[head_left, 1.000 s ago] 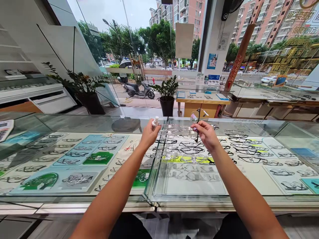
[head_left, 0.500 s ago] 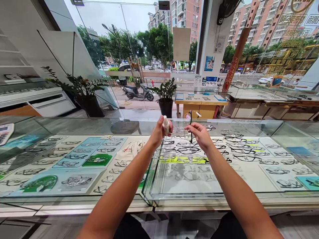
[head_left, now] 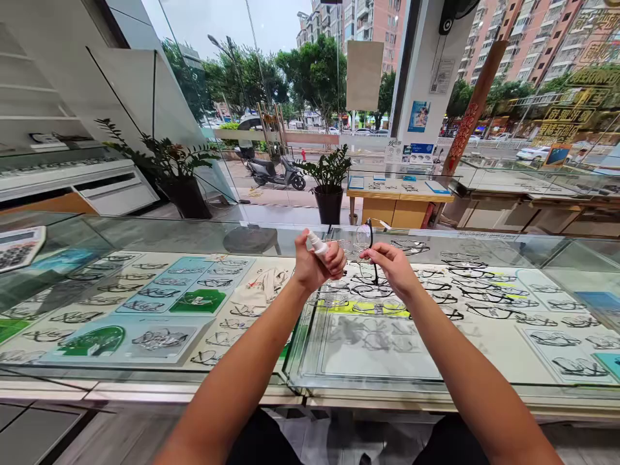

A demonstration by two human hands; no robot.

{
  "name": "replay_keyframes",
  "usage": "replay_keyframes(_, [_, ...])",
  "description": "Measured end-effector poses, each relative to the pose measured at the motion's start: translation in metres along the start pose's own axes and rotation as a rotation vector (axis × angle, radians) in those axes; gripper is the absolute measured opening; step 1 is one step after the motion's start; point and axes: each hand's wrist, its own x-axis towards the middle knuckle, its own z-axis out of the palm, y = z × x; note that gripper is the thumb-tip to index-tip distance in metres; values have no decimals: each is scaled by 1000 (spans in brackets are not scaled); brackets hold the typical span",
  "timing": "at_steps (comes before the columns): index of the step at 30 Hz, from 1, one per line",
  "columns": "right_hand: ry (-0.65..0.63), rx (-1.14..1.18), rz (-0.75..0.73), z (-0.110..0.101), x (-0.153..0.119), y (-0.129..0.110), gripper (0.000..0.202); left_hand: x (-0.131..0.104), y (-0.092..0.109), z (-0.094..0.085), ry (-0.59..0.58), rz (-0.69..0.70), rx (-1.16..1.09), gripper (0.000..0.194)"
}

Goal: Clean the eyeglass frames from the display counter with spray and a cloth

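Glasses pinched in the right hand's fingertips.

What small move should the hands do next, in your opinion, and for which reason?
Probably the left hand should tilt the white bottle so its top comes nearer to the glasses. The top now leans away from them, and a gap remains between the hands, while the right hand holds the glasses up by the fingertips.

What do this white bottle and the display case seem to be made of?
Bottle: probably plastic, its white surface opaque and smooth-looking. Display case: mostly glass, seemingly, clear and glossy, with greenish edges and eyeglasses showing through.
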Motion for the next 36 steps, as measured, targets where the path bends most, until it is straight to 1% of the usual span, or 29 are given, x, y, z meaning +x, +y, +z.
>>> replay_keyframes(2, [-4, -23, 12, 3, -1, 0, 40, 4, -8, 0, 128, 138, 251, 72])
replay_keyframes(4, [-13, -63, 22, 6, -2, 0, 43, 7, -17, -2, 220, 233, 423, 62])
replay_keyframes(7, [-44, -109, 29, 12, -4, 1, 45, 8, -27, -6, 253, 261, 520, 56])
replay_keyframes(9, [-71, -110, 29, 14, -5, 2, 45, 8, -30, -8, 264, 266, 577, 54])
replay_keyframes(12, [-100, -105, 29, 15, -5, 3, 44, 8, -29, -8, 256, 266, 620, 55])
replay_keyframes(18, [-63, -96, 19, 10, -4, 3, 44, 9, -26, -7, 217, 249, 638, 58])
replay_keyframes(21, [-57, -85, 11, 8, -2, 2, 42, 8, -26, -6, 191, 243, 684, 57])
replay_keyframes(24, [3, -18, -6, 7, -1, 1, 41, 4, -25, -2, 141, 231, 753, 56])
replay_keyframes(26, [46, 35, -15, 7, -1, 0, 40, 2, -25, 2, 86, 220, 799, 56])
replay_keyframes(28, [59, 57, -17, 7, -1, -1, 38, 1, -26, 6, 36, 219, 837, 55])
replay_keyframes(30, [54, 62, -16, 7, 0, -1, 37, 1, -27, 7, 10, 221, 857, 56])
replay_keyframes(36, [75, 81, -12, 2, 1, 0, 33, 4, -25, -4, 46, 204, 862, 56])
